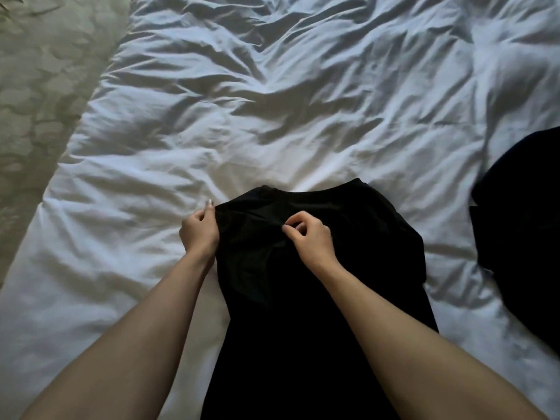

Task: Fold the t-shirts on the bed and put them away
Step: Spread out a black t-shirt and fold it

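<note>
A black t-shirt (pixel 303 298) lies lengthwise on the white bed (pixel 272 101), its far end toward the middle of the bed and its near end running off the bottom of the view. My left hand (pixel 198 233) grips the shirt's left edge near the far end. My right hand (pixel 309 237) pinches a fold of the fabric near the shirt's middle line. A second dark garment (pixel 521 231) lies bunched at the right edge of the bed.
The bed's wrinkled white duvet fills most of the view beyond the shirt. A pale mottled floor (pixel 39 101) runs along the bed's left side.
</note>
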